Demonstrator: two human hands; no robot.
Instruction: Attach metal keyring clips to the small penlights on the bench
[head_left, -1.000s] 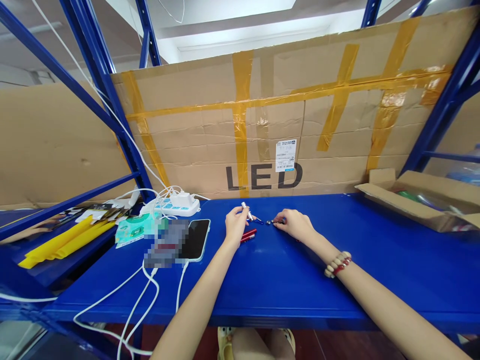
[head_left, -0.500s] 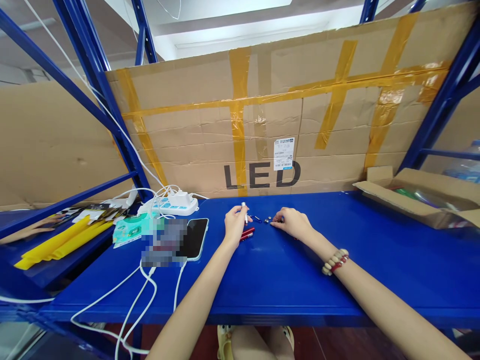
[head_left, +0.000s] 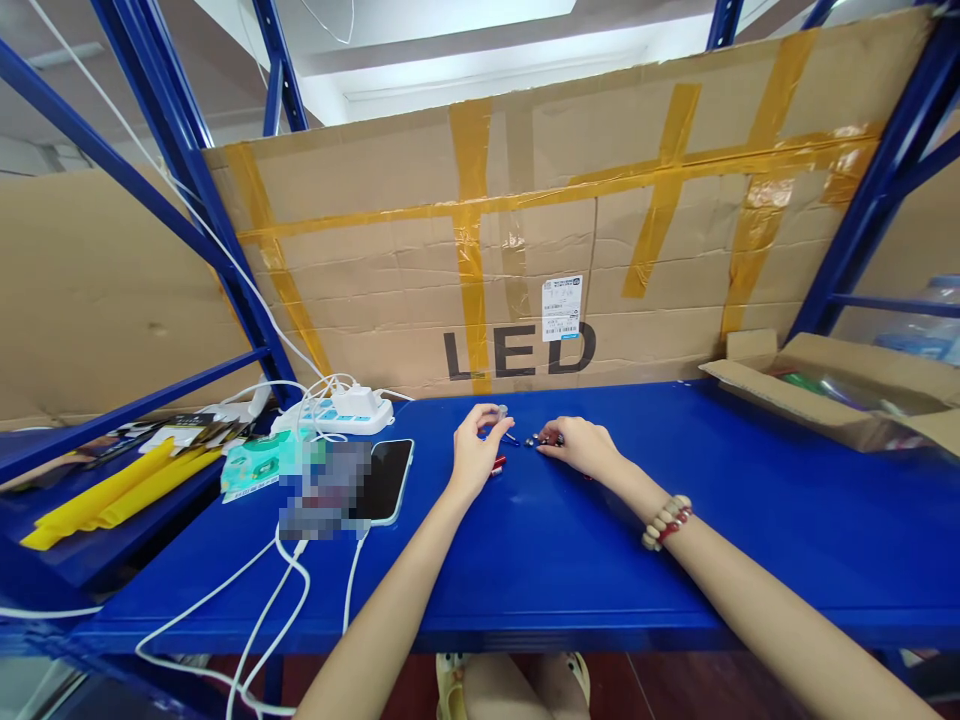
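My left hand (head_left: 472, 455) is closed around a small silver cylinder (head_left: 502, 411), whose round end shows above the thumb and forefinger. Just beneath that hand, partly covered by it, a red tube (head_left: 499, 464) lies on the blue tabletop (head_left: 540, 560). Between my hands rests a slim dark blue piece (head_left: 512, 439), beside some tiny silvery parts (head_left: 530, 441). My right hand (head_left: 589, 447), with a beaded bracelet at the wrist, has its fingertips drawn together low over the table by these parts. Something small and dark shows at its fingers, too small to name.
On the left lie a phone (head_left: 391, 480), a teal packet (head_left: 259, 462) and a white power strip (head_left: 375, 418) with trailing cables. An open cardboard box (head_left: 795, 405) stands at the right. A large taped cardboard sheet (head_left: 375, 290) closes off the back.
The silver cylinder has turned in my left hand, from upright to tipped with its end showing. My right hand stays low by the small parts. The view has shifted slightly.
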